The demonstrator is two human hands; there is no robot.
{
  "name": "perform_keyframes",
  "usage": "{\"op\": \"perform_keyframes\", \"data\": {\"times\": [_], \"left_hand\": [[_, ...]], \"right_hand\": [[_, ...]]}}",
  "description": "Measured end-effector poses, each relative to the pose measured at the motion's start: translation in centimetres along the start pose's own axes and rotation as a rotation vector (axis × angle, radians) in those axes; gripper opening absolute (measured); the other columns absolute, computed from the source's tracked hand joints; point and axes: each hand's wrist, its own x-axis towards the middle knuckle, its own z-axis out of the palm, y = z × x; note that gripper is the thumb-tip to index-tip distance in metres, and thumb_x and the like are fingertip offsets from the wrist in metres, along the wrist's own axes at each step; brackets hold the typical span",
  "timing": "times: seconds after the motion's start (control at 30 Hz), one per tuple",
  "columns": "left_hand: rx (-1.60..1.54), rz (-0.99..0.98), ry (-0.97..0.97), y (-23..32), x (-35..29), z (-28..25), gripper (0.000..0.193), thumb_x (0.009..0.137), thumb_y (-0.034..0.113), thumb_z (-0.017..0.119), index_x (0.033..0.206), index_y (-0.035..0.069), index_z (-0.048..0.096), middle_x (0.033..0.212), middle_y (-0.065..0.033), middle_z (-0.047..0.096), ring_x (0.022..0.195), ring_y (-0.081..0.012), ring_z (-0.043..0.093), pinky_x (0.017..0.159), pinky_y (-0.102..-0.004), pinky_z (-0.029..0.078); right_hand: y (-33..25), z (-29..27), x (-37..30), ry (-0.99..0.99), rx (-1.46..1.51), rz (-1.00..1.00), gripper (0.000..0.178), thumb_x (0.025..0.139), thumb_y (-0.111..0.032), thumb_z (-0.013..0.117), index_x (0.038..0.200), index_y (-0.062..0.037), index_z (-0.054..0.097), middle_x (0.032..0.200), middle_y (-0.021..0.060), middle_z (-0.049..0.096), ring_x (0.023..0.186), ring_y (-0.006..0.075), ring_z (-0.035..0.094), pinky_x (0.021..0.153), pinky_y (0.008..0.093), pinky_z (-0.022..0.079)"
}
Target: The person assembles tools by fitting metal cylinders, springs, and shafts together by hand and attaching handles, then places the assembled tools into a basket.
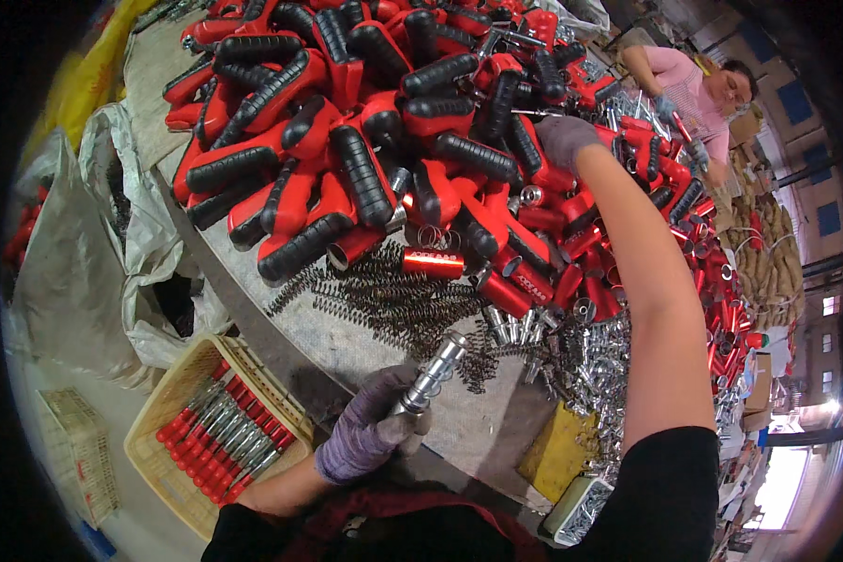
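Note:
My left hand (373, 426), in a greyish-purple glove, is closed around a shiny metal shaft (433, 373) that tilts up and away, with rings or coils around it. My right hand (569, 140), also gloved, reaches to the far right part of a heap of red-and-black handles (361, 173). Its fingers are turned away and mostly hidden, so its grip is unclear; a thin metal rod (531, 113) lies beside it. Between my hands lie dark coil springs (384, 300) and red metal sleeves (433, 262).
Small silver parts (590, 365) pile up at the right, near a yellow block (557, 442) and a small tray of metal pieces (583, 510). At the lower left, a cream basket (150, 412) holds red-ended metal tools. Another gloved person (688, 94) works across the table.

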Motion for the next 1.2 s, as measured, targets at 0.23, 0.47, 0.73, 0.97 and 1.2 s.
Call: {"op": "perform_keyframes", "data": {"times": [0.23, 0.47, 0.73, 0.97, 1.2], "left_hand": [[-0.069, -0.057, -0.073, 0.3, 0.5, -0.2, 0.052, 0.079, 0.047, 0.065, 0.115, 0.016, 0.044, 0.076, -0.0029, 0.052, 0.061, -0.0125, 0.050, 0.053, -0.0269, 0.042], [-0.150, 0.010, 0.122, -1.2, 0.1, 1.1, 0.048, 0.086, 0.043, 0.058, 0.122, 0.017, 0.041, 0.088, -0.0029, 0.055, 0.067, -0.0115, 0.055, 0.056, -0.0267, 0.047], [0.016, -0.452, -0.161, -5.8, -4.1, 8.2, 0.040, 0.087, 0.036, 0.053, 0.118, 0.011, 0.049, 0.078, -0.0036, 0.057, 0.052, -0.0105, 0.050, 0.040, -0.0220, 0.040], [0.320, -0.475, -0.302, -9.7, -7.4, 11.7, 0.047, 0.086, 0.046, 0.055, 0.112, 0.007, 0.049, 0.073, -0.0041, 0.057, 0.047, -0.0085, 0.047, 0.038, -0.0203, 0.038], [0.399, -0.507, -0.405, -11.7, -8.5, 13.3, 0.040, 0.087, 0.043, 0.053, 0.106, 0.007, 0.050, 0.073, -0.0080, 0.062, 0.044, -0.0087, 0.048, 0.037, -0.0204, 0.035]], "right_hand": [[4.6, -1.5, -14.8, 0.730, 1.091, 0.425, 0.034, 0.078, -0.019, 0.058, 0.108, -0.0034, 0.058, 0.094, 0.0101, 0.064, 0.084, 0.0184, 0.062, 0.075, 0.0312, 0.048], [-5.4, -1.5, -37.6, 0.859, 1.709, 0.527, 0.035, 0.077, -0.016, 0.061, 0.107, -0.0012, 0.052, 0.077, 0.0034, 0.059, 0.066, 0.0113, 0.057, 0.059, 0.0236, 0.044], [-12.8, -1.9, -48.6, 0.697, 1.874, 0.581, 0.040, 0.080, -0.032, 0.064, 0.104, -0.0031, 0.053, 0.069, 0.0030, 0.058, 0.060, 0.0099, 0.054, 0.056, 0.0240, 0.043], [-14.8, 0.9, -53.9, 0.795, 1.880, 0.583, 0.042, 0.073, -0.026, 0.072, 0.105, -0.0044, 0.056, 0.084, 0.0018, 0.058, 0.079, 0.0101, 0.054, 0.071, 0.0257, 0.043], [-12.8, 2.0, -59.0, 0.961, 1.750, 0.739, 0.061, 0.072, -0.026, 0.069, 0.121, 0.0014, 0.044, 0.082, 0.0071, 0.059, 0.053, 0.0097, 0.053, 0.042, 0.0203, 0.041]]}}
